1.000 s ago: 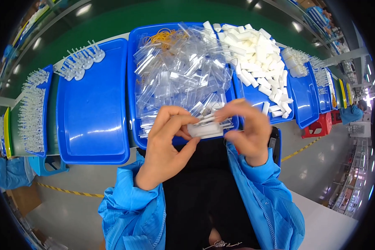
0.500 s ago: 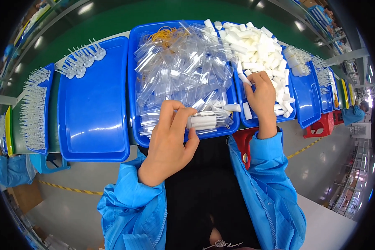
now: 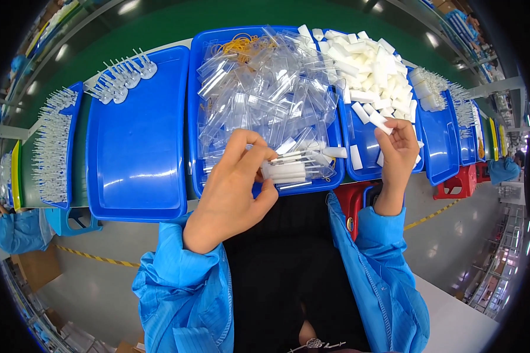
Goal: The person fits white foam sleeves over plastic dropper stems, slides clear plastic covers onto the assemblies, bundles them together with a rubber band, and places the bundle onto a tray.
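My left hand (image 3: 232,191) is closed at the near edge of the middle blue tray (image 3: 197,70). Its thumb and fingers pinch a small bundle of thin sticks with white cylindrical heads (image 3: 287,170), some of them seemingly in clear sleeves. Over the tray to the right, my right hand (image 3: 399,154) pinches a white foam piece (image 3: 380,123) between thumb and fingertips. Many similar white foam pieces (image 3: 368,65) lie heaped beyond it. Clear plastic sleeves (image 3: 259,100) fill the middle tray, with yellow rubber bands (image 3: 240,44) at its far side.
Left of the sleeves stands a blue tray (image 3: 138,141) with white sticks on clear round bases (image 3: 123,76) in its far corner. Racks of white sticks (image 3: 52,147) stand farther left. More blue trays (image 3: 439,141) line the right. A red stool (image 3: 456,182) is below; co-workers' blue sleeves show at both sides.
My right hand has drawn back from the foam heap, slightly right and toward me, with a foam piece now in its fingertips. My left hand keeps its pinch nearly in place.
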`<action>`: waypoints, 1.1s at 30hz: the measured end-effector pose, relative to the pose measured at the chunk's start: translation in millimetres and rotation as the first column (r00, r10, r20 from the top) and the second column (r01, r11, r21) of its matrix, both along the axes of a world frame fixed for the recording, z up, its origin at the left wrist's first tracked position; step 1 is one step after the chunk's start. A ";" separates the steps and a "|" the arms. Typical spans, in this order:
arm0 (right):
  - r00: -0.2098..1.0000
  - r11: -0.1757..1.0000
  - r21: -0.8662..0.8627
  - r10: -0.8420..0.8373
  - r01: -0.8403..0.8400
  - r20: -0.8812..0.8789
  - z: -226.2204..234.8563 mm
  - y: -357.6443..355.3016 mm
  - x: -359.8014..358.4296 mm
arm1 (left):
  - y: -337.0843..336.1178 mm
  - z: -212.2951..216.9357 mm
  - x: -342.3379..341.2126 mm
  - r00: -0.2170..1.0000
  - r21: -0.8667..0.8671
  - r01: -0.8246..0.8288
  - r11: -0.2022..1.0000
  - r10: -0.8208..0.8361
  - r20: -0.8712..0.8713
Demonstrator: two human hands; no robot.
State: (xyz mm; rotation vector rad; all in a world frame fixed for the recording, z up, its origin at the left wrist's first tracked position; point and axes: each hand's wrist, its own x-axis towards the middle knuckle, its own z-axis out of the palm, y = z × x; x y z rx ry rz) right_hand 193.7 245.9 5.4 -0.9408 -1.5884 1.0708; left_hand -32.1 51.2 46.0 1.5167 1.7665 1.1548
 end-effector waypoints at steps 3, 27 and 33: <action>0.997 0.997 0.073 0.012 -0.006 -0.080 16.1 -19.8 -3.8 | -1.9 0.2 0.6 0.997 0.104 -0.036 0.994 0.028 0.074; 0.985 0.955 0.257 0.165 -0.149 -0.041 21.8 -98.5 -64.6 | 2.8 -12.3 21.7 0.977 0.374 -0.185 0.909 0.212 -0.031; 0.947 0.901 0.293 0.317 -0.320 0.057 36.5 -88.6 -59.7 | 1.5 -12.3 14.5 0.976 0.413 -0.193 0.890 0.219 -0.015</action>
